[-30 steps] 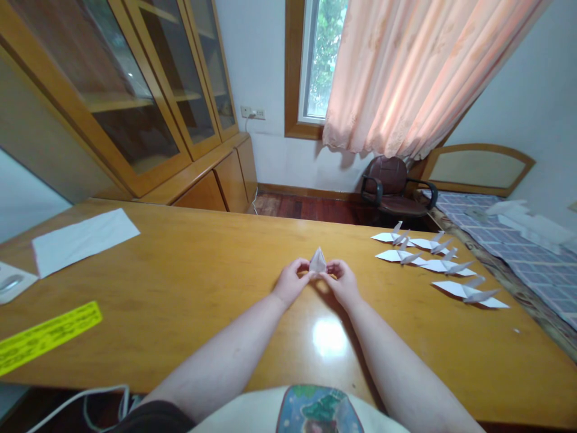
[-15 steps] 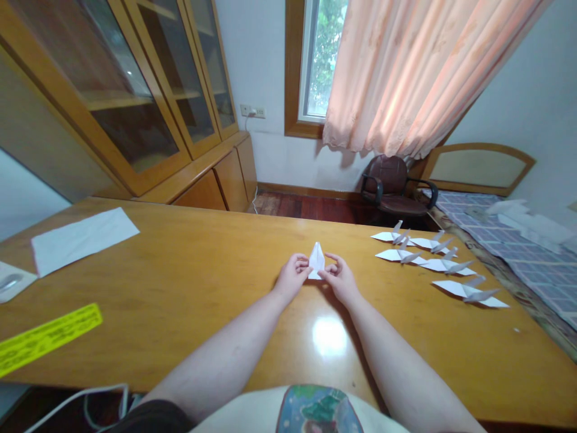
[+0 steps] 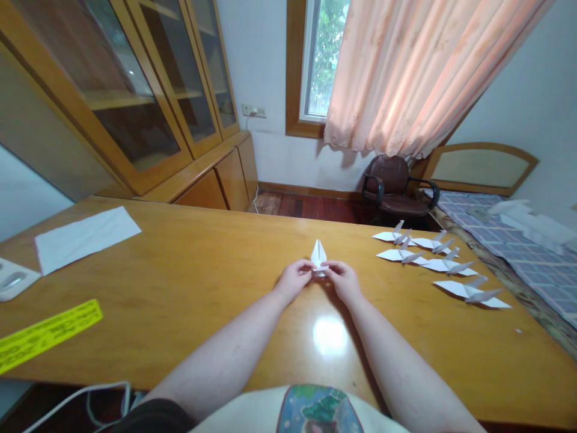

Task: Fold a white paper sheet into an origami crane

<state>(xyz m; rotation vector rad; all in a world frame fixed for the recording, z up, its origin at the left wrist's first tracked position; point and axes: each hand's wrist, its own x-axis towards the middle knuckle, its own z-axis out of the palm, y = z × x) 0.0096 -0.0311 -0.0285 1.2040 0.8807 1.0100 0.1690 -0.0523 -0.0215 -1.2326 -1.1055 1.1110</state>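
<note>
A small folded piece of white origami paper (image 3: 318, 252) is held over the middle of the wooden table (image 3: 202, 282), its narrow split point facing away from me. My left hand (image 3: 296, 276) pinches its near left side between thumb and fingers. On the near right side, my right hand (image 3: 343, 279) grips it the same way. The near edge is turned up into a narrow band between my thumbs. Fingertips cover parts of both sides.
Several folded white paper cranes (image 3: 471, 291) stand at the table's right end. To the left lie a white paper sheet (image 3: 88, 239), a white object (image 3: 15, 280) and a yellow strip (image 3: 51, 334). A brown armchair (image 3: 396, 186) is beyond the far edge.
The near edge of the paper, flat before, is now folded up into a band. Both hands have closed in on it, and my right fingers have come down onto the paper.
</note>
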